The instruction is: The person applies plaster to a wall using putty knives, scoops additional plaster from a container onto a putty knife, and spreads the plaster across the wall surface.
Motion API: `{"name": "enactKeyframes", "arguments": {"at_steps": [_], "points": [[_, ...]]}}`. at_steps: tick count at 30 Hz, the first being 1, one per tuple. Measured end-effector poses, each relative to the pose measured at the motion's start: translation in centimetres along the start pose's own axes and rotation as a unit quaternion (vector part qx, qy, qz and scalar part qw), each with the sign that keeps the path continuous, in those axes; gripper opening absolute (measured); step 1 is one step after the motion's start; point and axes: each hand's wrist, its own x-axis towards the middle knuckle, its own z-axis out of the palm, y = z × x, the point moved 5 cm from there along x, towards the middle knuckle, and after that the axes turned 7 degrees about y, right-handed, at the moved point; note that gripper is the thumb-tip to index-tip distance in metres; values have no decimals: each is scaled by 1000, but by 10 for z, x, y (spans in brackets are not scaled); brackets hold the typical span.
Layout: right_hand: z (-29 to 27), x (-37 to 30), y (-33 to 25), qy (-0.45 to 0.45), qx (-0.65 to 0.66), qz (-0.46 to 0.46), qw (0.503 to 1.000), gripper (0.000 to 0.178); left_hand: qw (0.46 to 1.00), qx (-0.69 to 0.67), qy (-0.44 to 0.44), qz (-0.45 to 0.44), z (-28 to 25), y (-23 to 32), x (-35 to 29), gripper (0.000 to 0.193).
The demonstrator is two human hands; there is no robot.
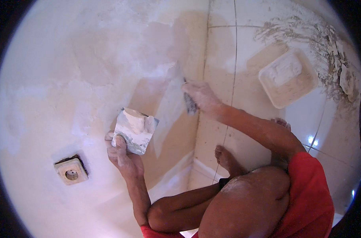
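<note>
My left hand [124, 154] grips a flat square plate [137, 146] by its lower left side, thumb on top. A mound of whitish filler [136, 122] lies on that plate. My right hand [204, 97], dusted white, is closed around a putty knife [190, 104]. Its dark, smeared handle sticks out below the fist, and the blade end points up and left at the wall [105, 67]. Whether the blade touches the wall I cannot tell. Pale, uneven patches of filler cover the wall's surface there.
A white plastic tub [292, 95] with white filler inside stands on the tiled floor [222, 47] at right. Dried plaster scraps [335, 65] lie beyond it. A socket [72, 171] sits loosely in the wall at lower left. My bent legs [244, 202] fill the lower middle.
</note>
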Motion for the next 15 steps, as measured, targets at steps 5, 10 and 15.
{"name": "enactKeyframes", "arguments": {"at_steps": [5,10,15], "points": [[46,-36,5,-58,-248,-209,944,26,1000,-24,-1,-19,-2,2,-3,9],[-10,-79,-18,-123,-312,-123,934,31,998,-44,-14,-34,27,27,-15,20],[-85,-86,-122,-141,-437,-86,884,26,995,-82,10,-61,44,74,-53,32]]}}
